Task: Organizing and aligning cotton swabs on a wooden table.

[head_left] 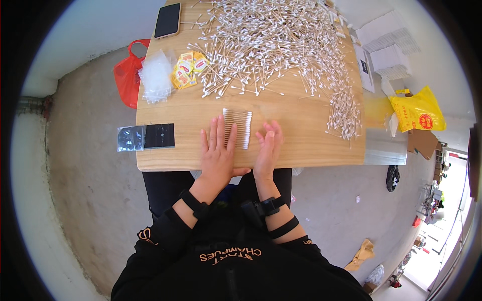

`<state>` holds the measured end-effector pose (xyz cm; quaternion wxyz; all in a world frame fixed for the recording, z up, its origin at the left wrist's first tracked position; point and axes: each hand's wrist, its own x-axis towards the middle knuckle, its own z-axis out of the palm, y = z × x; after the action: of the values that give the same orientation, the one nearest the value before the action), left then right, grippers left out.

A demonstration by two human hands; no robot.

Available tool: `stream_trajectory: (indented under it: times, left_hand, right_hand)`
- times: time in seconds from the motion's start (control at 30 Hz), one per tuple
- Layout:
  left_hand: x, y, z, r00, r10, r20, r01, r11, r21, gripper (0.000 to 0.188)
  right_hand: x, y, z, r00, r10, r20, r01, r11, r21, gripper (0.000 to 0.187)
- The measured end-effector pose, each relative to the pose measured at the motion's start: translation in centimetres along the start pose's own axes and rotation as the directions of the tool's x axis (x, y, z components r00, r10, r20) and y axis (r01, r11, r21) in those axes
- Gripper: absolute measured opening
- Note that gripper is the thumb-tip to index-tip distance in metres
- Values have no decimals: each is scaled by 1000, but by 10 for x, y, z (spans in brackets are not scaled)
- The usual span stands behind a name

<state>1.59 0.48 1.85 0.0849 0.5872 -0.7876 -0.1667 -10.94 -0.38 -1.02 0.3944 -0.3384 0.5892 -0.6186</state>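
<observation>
A row of cotton swabs (242, 129) lies side by side on the wooden table (301, 145), their white tips lined up at both ends. My left hand (218, 145) rests flat over the row's left part, fingers stretched out, hiding some of the sticks. Just right of the row is my right hand (268, 148), fingers apart and slightly curled, with nothing seen in it. Beyond both hands a large loose heap of cotton swabs (281, 45) covers the far side of the table and runs down its right side.
At the left stand clear plastic bags (156, 78), yellow printed cards (187, 70) and a dark strip in clear wrapping (159, 135). A phone (167, 20) lies far left. A red bag (128, 75) hangs beside the table; a yellow bag (420, 111) is at the right.
</observation>
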Motion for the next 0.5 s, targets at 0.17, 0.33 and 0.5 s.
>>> stream_trajectory:
  times: [0.17,0.33,0.5]
  left_hand:
    - [-2,0,2,1000,12,-22,-13,998,-66,126]
    - [-3,2,-1,1000,16,-11,-17,998,-65,127]
    - [0,5,-8,1000,9,-6,-10,997,-70,128]
  right_hand:
    - [6,8,-7,1000,16,21,-14,996,-88,40]
    - [18,3,-13,990,142,5,-142,990,-12,39]
    - [18,2,-18,988,147,49,-143,986,-81,39]
